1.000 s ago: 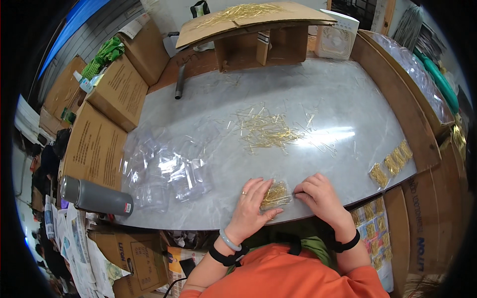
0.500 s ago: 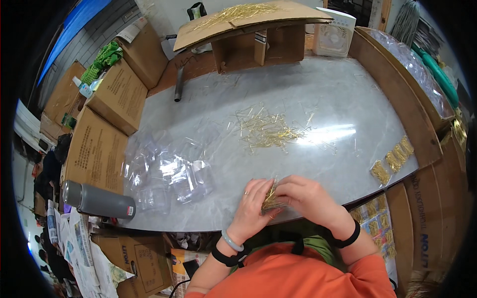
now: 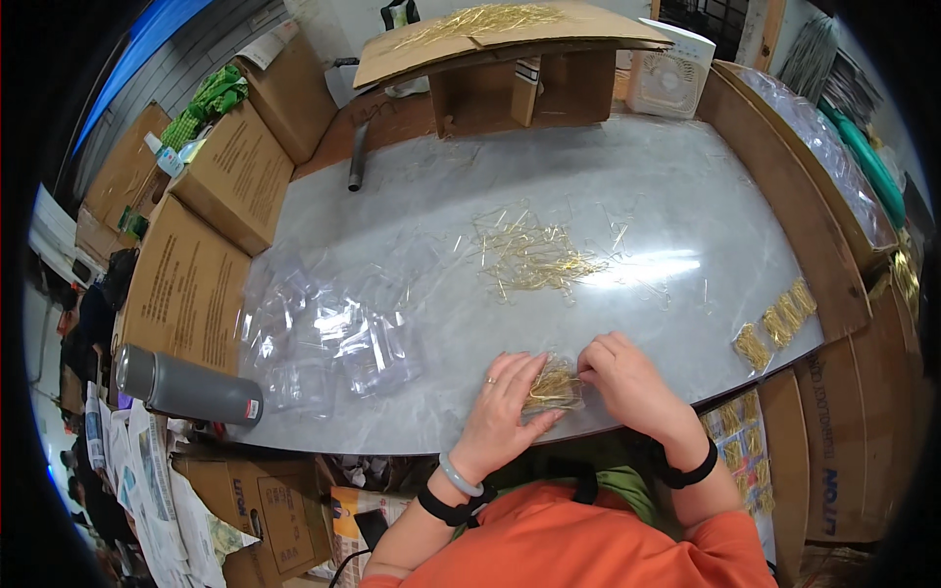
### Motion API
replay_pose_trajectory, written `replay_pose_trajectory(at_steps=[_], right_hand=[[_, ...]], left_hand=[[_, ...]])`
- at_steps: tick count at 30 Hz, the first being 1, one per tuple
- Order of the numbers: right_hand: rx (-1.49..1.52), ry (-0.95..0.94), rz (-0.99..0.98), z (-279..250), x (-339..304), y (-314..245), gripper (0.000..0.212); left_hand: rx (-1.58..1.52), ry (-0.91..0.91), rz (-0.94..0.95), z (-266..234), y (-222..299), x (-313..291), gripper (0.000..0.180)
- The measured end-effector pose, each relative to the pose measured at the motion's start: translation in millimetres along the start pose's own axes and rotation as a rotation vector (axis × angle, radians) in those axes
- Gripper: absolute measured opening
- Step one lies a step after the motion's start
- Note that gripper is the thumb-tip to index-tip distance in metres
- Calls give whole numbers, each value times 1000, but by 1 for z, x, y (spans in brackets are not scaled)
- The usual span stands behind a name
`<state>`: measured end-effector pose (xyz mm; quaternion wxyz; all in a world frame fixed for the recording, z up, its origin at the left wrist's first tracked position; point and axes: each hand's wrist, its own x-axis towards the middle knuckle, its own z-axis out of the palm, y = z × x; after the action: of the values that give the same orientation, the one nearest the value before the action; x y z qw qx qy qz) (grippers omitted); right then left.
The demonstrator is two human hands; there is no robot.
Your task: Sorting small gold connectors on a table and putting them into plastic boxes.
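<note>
A small clear plastic bag packed with gold wire hooks lies at the table's near edge, between my hands. My left hand grips its left side, thumb at the near edge and fingers over the far side. My right hand is closed, fingertips pinched at the bag's right end. Farther up the table spreads a loose heap of gold hooks. To the left lies a pile of flat, clear plastic bags.
Filled hook bags lie at the right edge. A grey bottle lies at the left, beside stacked cardboard boxes. At the back stand an open cardboard box, a white fan and a dark metal tube.
My right hand has moved to the right, off the top of the bag to its right end. More of the gold hooks inside now shows. My left hand has stayed on the bag.
</note>
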<state>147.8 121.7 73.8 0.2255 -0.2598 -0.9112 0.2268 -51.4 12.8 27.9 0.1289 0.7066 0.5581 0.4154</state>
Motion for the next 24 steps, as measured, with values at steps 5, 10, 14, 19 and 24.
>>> replay_pose_trajectory(at_steps=[5, 10, 14, 19, 24], right_hand=[[83, 40, -7, 13, -4, -7, 14], [274, 72, 215, 11, 5, -2, 10], [194, 62, 344, 19, 25, 0, 12], [250, 88, 346, 27, 29, 4, 9], [173, 161, 282, 24, 9, 4, 10]], left_hand=[[-27, -6, 5, 0, 0, 1, 73], [10, -14, 3, -2, 1, -1, 69], [20, -37, 14, -3, 2, 1, 68], [-50, -6, -16, -2, 2, -1, 71], [-43, -5, -52, 2, 0, -5, 71]])
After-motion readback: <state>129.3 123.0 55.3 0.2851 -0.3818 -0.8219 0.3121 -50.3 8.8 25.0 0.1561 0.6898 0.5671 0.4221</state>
